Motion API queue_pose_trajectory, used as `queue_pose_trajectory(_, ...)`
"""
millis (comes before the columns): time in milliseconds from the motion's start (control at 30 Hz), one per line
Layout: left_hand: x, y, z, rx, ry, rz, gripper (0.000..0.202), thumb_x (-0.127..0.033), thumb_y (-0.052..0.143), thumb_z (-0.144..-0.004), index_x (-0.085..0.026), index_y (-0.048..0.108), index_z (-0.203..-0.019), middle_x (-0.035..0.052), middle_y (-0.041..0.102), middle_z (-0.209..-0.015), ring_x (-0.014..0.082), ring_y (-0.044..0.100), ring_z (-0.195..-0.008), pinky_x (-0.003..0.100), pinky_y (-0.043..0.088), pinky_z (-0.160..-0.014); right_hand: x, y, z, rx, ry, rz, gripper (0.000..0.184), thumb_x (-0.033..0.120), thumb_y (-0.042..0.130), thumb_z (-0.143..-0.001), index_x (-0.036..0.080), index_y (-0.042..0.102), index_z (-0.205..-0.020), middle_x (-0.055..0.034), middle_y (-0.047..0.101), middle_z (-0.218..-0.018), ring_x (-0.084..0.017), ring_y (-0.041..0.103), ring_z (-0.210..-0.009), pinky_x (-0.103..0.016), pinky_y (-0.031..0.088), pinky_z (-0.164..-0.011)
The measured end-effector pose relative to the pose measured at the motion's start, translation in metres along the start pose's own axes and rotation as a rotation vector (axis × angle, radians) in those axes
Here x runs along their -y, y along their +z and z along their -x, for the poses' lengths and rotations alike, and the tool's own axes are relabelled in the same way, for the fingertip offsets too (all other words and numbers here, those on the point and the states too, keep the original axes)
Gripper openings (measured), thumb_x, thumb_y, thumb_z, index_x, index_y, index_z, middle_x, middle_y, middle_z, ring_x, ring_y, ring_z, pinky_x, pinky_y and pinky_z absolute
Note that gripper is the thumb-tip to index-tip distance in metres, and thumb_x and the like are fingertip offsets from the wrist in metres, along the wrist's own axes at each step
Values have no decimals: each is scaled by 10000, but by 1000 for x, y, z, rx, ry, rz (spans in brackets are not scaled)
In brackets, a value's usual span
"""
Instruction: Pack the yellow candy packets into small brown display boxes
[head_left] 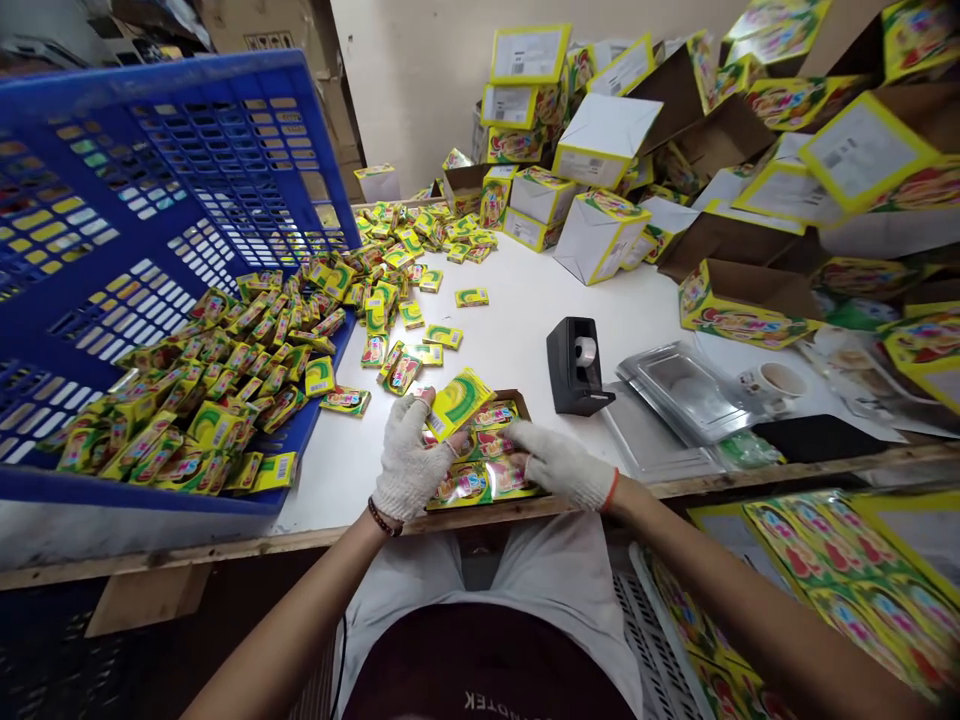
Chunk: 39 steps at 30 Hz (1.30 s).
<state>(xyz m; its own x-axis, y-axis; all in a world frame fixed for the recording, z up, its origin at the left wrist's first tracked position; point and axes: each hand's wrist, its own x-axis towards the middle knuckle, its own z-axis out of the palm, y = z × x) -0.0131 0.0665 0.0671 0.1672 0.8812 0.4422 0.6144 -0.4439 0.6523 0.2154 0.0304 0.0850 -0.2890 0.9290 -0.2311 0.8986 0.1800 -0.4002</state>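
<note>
Both my hands wear white knit gloves. My left hand (409, 455) pinches a yellow-green sachet (459, 400) and holds it tilted over an open carton (517, 400) at the table's front edge. Rows of sachets (480, 478) lie flat inside that carton. My right hand (559, 462) rests on the packed sachets at the carton's right side, fingers curled and pressing on them. A big pile of loose sachets (225, 390) spills from a tilted blue crate (150, 200) on the left.
A black tape dispenser (574, 365) stands right of the carton. Clear plastic trays (679, 395) and a cup (776, 380) lie further right. Folded and open yellow cartons (600, 140) are heaped at the back right. Printed flat sheets (825, 580) lie below the table's edge.
</note>
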Motion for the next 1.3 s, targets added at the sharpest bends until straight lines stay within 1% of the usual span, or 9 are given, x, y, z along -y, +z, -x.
queue_pose_trajectory(167,1,5,4,35,-22,37,555,-411,735,-800,-187,593,-1288,80,591,-1095,245,599,-1037,401,547,-920,4,-23,3,106,-23,300,268,130,649,-803,161,696,-1066,-132,688,-1126,-257,638,-1002,-322,460,-827)
queue_pose_trajectory(400,-6,15,1,-2,-18,60,588,-399,769,-761,-166,600,-1274,95,597,-1109,270,604,-1074,424,537,-940,24,-18,-1,289,-61,516,265,123,612,-833,134,682,-1089,-170,738,-1019,-305,683,-988,-392,486,-845)
queue_pose_trajectory(600,-31,31,5,-110,-15,115,512,-316,727,-765,-182,592,-1240,105,606,-1098,276,595,-1069,447,512,-966,11,-13,-2,-132,-79,-464,462,370,522,-926,170,543,-1341,-134,671,-1232,-256,654,-1094,-391,531,-937)
queue_pose_trajectory(733,-54,50,13,170,-33,373,312,-230,591,-831,-183,619,-1138,88,656,-1053,234,631,-987,384,529,-911,10,-16,-5,-175,-208,-820,747,557,629,-839,183,434,-1455,-131,623,-1300,-282,603,-1176,-425,510,-997)
queue_pose_trajectory(833,-57,47,11,402,-153,512,170,-246,575,-854,-191,652,-996,44,696,-948,203,649,-874,330,534,-816,3,-26,-12,-165,-183,-896,658,559,641,-830,172,532,-1351,-114,658,-1216,-256,627,-1084,-412,517,-969)
queue_pose_trajectory(967,-29,23,-12,309,-143,320,170,-280,531,-894,-201,670,-837,24,686,-843,186,637,-844,297,505,-815,-9,-35,-34,-269,-12,-808,371,409,569,-864,167,666,-1128,-55,710,-1006,-202,642,-915,-338,537,-845)
queue_pose_trajectory(1067,10,8,-38,186,-277,-109,300,-306,412,-969,-196,652,-827,52,667,-885,188,620,-892,289,483,-843,-8,-33,-53,-53,58,-477,299,294,545,-861,183,715,-1082,-44,733,-974,-195,654,-866,-283,518,-750)
queue_pose_trajectory(1200,59,11,-58,294,-454,-389,287,-403,481,-948,-178,656,-913,124,663,-1032,264,618,-1017,340,474,-866,6,-25,-71,217,31,48,250,245,596,-859,206,744,-1057,-90,736,-1106,-244,662,-998,-279,469,-788)
queue_pose_trajectory(1300,80,22,-59,370,-510,-431,308,-448,501,-927,-182,654,-913,151,663,-1022,305,629,-1002,363,478,-815,12,-19,-73,234,55,84,266,265,596,-882,223,717,-1116,-93,733,-1122,-248,667,-988,-275,448,-756)
